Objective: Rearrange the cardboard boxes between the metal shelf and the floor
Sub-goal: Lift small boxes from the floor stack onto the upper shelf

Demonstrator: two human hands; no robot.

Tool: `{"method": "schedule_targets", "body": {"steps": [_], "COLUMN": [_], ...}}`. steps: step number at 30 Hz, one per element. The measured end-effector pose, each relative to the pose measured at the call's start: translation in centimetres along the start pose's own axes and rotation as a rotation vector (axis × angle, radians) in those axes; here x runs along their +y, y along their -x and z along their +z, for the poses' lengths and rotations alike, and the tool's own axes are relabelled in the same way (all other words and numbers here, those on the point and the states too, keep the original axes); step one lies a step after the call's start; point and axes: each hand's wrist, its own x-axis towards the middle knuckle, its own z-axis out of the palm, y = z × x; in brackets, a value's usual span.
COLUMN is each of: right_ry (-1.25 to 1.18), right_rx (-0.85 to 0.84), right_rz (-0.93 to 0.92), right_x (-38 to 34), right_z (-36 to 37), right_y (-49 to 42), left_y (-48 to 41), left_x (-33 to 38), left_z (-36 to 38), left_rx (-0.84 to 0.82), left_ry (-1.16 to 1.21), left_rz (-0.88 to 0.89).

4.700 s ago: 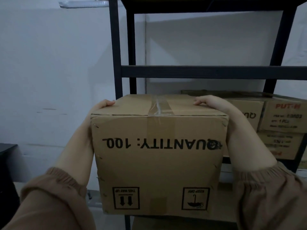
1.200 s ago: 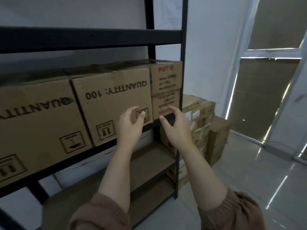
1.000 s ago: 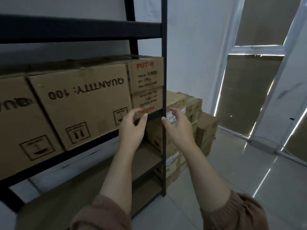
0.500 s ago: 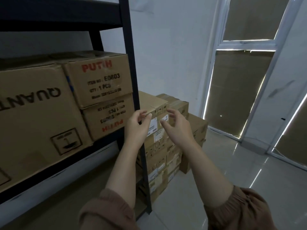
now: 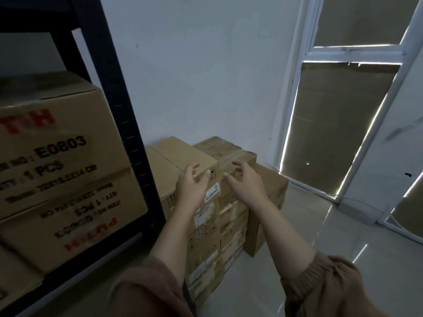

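Left hand (image 5: 191,186) apparently touches smooth rectangular cardboard box (image 5: 183,154).

One view only: head cam, wide-angle, edges bent. Looks fwd and down, tilted, so the black metal shelf post (image 5: 123,133) leans across the left of frame. Very close to the shelf: brown cardboard boxes w/ red print (image 5: 57,145) fill the left edge, blurred. Stack of brown cardboard boxes on the floor (image 5: 231,227) sits centre, near, seen from above. Left hand (image 5: 192,186) and right hand (image 5: 247,184) enter from the bottom edge. White wall (image 5: 194,76) upper centre, white-framed covered window (image 5: 338,124) right, glossy pale tile floor (image 5: 297,248) lower right.
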Motion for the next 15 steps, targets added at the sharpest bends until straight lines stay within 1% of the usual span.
{"method": "schedule_targets", "body": {"steps": [2, 5, 10, 13, 15], "right_ry": [0.002, 0.002, -0.023, -0.091, -0.17], "right_rx": [-0.038, -0.108, -0.295, -0.448, -0.489], "right_rz": [-0.001, -0.016, -0.01, -0.001, -0.017], "right_x": [1.1, 2.5, 3.3, 3.5, 4.0], "right_z": [0.4, 1.4, 4.0, 5.9, 6.8], "right_y": [-2.3, -5.9, -11.9, -14.0, -14.2], "left_y": [-1.5, -3.8, -7.0, -7.9, -7.9], "left_x": [-0.7, -1.9, -3.8, -5.1, -5.6], "left_z": [1.4, 2.9, 3.4, 2.5, 1.8], "left_rx": [0.048, 0.179, 0.397, 0.486, 0.537], "left_ry": [-0.063, -0.14, -0.333, -0.351, -0.37], "left_rz": [-0.029, -0.097, -0.223, -0.365, -0.427]}}
